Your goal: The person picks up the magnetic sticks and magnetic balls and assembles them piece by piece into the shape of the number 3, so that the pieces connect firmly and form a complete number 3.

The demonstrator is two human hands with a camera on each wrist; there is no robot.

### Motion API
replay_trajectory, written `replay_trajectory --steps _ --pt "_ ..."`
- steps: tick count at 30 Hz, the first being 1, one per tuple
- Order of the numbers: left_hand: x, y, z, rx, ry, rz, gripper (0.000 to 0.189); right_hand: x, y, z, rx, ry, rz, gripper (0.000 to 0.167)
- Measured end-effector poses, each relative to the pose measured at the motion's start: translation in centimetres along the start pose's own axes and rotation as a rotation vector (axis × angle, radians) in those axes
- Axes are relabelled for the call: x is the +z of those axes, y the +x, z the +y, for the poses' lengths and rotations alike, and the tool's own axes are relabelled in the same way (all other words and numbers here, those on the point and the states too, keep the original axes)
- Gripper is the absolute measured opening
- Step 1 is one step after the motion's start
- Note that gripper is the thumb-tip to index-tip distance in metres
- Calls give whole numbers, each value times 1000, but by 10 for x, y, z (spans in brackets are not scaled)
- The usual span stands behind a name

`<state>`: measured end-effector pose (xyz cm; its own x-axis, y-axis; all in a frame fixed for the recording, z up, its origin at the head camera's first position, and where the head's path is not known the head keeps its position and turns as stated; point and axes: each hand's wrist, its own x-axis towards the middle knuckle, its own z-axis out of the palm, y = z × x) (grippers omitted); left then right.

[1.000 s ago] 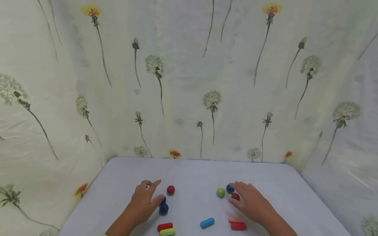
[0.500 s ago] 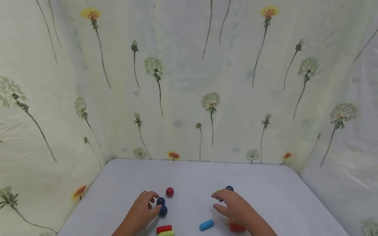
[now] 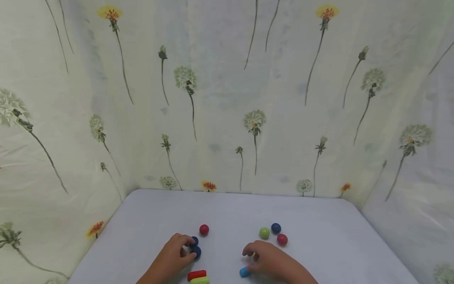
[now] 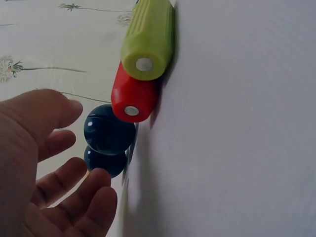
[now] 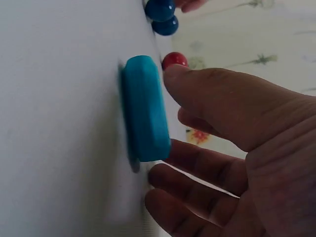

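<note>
My left hand (image 3: 172, 254) reaches from the left with thumb and fingers relaxed around two dark blue balls (image 4: 109, 130), which touch each other. In the left wrist view, the fingertips stay just beside the balls. Near that hand, a red magnetic rod (image 4: 126, 98) and a yellow-green magnetic rod (image 4: 148, 34) lie side by side. My right hand (image 3: 273, 260) is low over a light blue rod (image 5: 145, 108), thumb on one side and loosely bent fingers on the other, without gripping it. In the head view the right hand covers part of that rod.
Beyond the left hand sits a red ball (image 3: 203, 230). Past the right hand, a green ball (image 3: 264, 233), a dark blue ball (image 3: 276, 228) and another red ball (image 3: 282, 239) form a group. A flowered curtain (image 3: 220, 98) surrounds the white table (image 3: 230, 205).
My right hand has come left and nearer, from the ball group to the light blue rod, and now hides the red and pink rods. My left hand has drawn in closer to the dark blue balls.
</note>
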<state>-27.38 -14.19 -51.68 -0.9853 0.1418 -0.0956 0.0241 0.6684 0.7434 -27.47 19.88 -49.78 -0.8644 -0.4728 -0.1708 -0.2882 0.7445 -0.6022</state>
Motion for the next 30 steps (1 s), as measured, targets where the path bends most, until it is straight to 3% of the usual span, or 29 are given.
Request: replay_trajectory --steps 4,11,18,30 --pt "1 1 1 14 -7 -19 34 5 -1 3 48 47 -47 30" --pt "1 -2 -4 -3 -26 -19 33 15 -3 -1 93 119 -53 23" --pt "3 0 -11 17 -32 -54 32 19 -1 1 86 111 -39 13" --pt "3 0 -12 26 -33 -115 31 20 5 4 89 51 4 12"
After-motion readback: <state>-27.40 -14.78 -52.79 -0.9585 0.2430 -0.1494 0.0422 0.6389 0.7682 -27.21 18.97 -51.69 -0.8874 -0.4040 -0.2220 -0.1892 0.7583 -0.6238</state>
